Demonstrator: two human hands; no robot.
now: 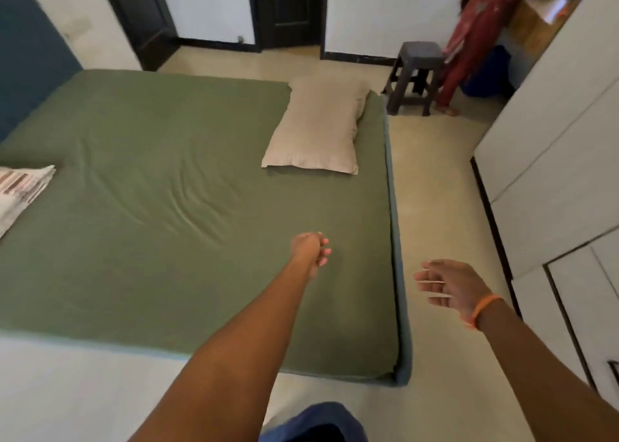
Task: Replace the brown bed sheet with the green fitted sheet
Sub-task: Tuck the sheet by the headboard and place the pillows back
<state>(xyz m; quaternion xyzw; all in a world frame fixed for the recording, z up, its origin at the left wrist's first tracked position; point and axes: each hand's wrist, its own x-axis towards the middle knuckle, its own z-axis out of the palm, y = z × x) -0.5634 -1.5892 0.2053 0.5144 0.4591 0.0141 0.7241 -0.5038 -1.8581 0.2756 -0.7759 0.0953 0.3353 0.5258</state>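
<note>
- Nearest to us, our left hand hangs over the near right part of the bed, fingers loosely curled and holding nothing; we cannot tell whether it touches the cloth.
- Our right hand, with an orange band at the wrist, hovers off the bed's right edge above the pale floor, fingers spread apart and empty.
- The green fitted cotton sheet lies under and to the left of both hands, stretched over the mattress, its long axis running away from us toward the far wall. Its near right corner looks tucked.
- We judge the left hand the nearer one for smoothing the shallow wrinkles that fan out left of it, mid-bed.
- Farther off, a beige rectangular pillow rests on the sheet by the far right edge; a striped folded cloth sits at the left edge.
- No brown sheet shows, so the swap looks nearly done.
</note>
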